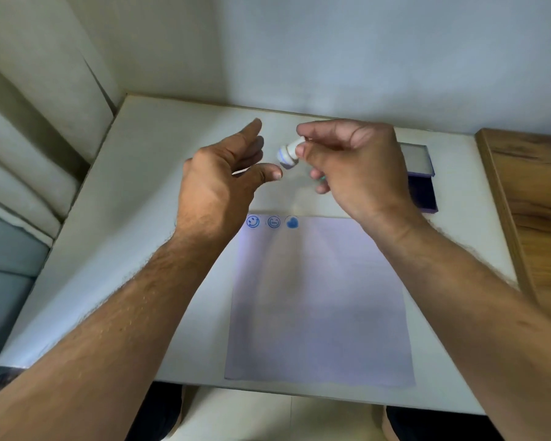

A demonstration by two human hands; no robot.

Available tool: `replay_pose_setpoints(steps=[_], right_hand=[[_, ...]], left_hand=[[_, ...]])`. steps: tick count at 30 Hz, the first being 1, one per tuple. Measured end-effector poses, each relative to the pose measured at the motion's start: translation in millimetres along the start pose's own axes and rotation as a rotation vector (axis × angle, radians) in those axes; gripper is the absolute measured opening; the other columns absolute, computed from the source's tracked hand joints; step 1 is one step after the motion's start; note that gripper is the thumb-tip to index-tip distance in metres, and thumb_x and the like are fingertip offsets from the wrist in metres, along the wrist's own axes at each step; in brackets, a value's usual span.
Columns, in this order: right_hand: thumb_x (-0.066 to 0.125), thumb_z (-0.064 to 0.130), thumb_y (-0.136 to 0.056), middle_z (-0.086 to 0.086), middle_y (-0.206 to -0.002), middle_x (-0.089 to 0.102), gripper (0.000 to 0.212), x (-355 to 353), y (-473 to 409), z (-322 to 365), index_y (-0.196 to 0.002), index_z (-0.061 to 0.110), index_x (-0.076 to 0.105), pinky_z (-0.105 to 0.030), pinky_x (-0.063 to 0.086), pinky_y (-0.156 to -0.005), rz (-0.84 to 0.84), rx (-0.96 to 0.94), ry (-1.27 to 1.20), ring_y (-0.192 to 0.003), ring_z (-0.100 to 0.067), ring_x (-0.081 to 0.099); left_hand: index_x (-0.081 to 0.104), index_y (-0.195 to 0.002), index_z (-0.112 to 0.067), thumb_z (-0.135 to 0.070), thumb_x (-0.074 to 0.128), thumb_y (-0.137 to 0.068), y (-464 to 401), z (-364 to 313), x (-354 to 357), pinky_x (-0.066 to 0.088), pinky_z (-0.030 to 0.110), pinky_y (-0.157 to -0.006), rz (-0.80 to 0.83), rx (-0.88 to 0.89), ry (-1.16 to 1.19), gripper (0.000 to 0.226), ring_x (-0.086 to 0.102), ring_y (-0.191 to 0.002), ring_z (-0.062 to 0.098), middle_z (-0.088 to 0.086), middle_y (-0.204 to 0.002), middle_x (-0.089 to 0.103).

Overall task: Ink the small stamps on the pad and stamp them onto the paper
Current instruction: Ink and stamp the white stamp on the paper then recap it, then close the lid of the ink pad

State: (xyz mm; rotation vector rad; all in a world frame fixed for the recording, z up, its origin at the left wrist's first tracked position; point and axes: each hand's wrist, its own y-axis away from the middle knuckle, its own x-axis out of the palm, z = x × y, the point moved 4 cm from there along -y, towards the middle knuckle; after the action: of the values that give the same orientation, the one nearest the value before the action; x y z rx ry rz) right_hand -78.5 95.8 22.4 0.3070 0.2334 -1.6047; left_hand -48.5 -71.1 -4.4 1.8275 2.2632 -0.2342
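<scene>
Head view shows us holding a small stamp (287,155) in our right hand (350,160), raised above the desk (134,218) beyond the far edge of the paper (318,297). The right fingers (309,152) are closed on its white barrel between thumb and forefinger, with the dark, inked-looking face tilted down and toward our left hand (217,183). That left hand hovers just beside the stamp with its fingers spread and nothing in it, thumb tip near the stamp's face but apart from it. A hint of green shows under the curled right fingers; we cannot tell what it is. We judge the step in hand to be the next print: three blue marks, two smiling faces (253,222) and a heart (292,222), already sit in a row along the paper's top edge, so the fourth belongs just right of the heart. To do it well we should turn the face flat to the sheet, press straight down without rocking, lift cleanly, and keep the left thumb off the wet face. The stamp looks like hard, smooth plastic, a short cylinder with a blue ring; the paper is thin, matte and flat; the ink pad (422,186) to the right, partly behind our wrist, is a dark rectangular case with its lid open.
</scene>
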Motion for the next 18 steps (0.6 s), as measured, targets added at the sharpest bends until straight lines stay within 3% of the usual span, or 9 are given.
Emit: replay_pose_setpoints(steps=[3,6,10,13,18], right_hand=[[0.071,0.028,-0.083,0.019,-0.085,0.072,0.022,7,-2,-3,-0.104,0.033,0.073,-0.016,0.047,-0.073,-0.043,-0.194,0.388,-0.071,0.005,0.059],[0.068,0.033,-0.085,0.012,-0.094,0.07,0.022,20,-3,-16,-0.107,0.034,0.066,-0.025,0.047,-0.08,-0.026,-0.263,0.556,-0.092,-0.007,0.054],[0.067,0.029,-0.083,-0.002,-0.084,0.068,0.019,32,-2,-30,-0.102,0.026,0.065,-0.04,0.051,-0.083,-0.046,-0.356,0.643,-0.099,-0.023,0.057],[0.065,0.025,-0.084,-0.006,-0.077,0.068,0.018,34,-2,-31,-0.101,0.023,0.067,-0.042,0.052,-0.08,-0.085,-0.374,0.664,-0.099,-0.03,0.059],[0.065,0.025,-0.087,-0.005,-0.083,0.072,0.021,34,-3,-32,-0.107,0.022,0.068,-0.041,0.051,-0.079,-0.087,-0.37,0.716,-0.104,-0.026,0.052]], left_hand=[[0.056,-0.136,-0.03,-0.015,0.071,-0.087,-1,7,-1,0.04,-0.002,-0.085,-0.003,-0.065,-0.145,0.053,0.061,-0.11,-0.008,-0.011,-0.128,0.065],[0.056,-0.136,-0.034,-0.019,0.065,-0.091,-1,12,-2,0.033,-0.008,-0.068,0.008,-0.12,-0.265,0.048,0.06,-0.113,-0.004,-0.012,-0.133,0.062],[0.055,-0.137,-0.034,-0.021,0.062,-0.093,0,14,0,0.039,0.009,-0.081,0.047,-0.124,-0.329,0.046,0.06,-0.117,0.003,-0.011,-0.135,0.06],[0.054,-0.137,-0.034,-0.017,0.059,-0.094,1,14,1,0.038,0.01,-0.081,0.067,-0.135,-0.377,0.046,0.06,-0.117,0.004,-0.012,-0.136,0.059],[0.056,-0.135,-0.033,-0.018,0.055,-0.096,5,15,1,0.037,0.011,-0.085,0.085,-0.148,-0.443,0.042,0.059,-0.12,0.008,-0.007,-0.132,0.063]])
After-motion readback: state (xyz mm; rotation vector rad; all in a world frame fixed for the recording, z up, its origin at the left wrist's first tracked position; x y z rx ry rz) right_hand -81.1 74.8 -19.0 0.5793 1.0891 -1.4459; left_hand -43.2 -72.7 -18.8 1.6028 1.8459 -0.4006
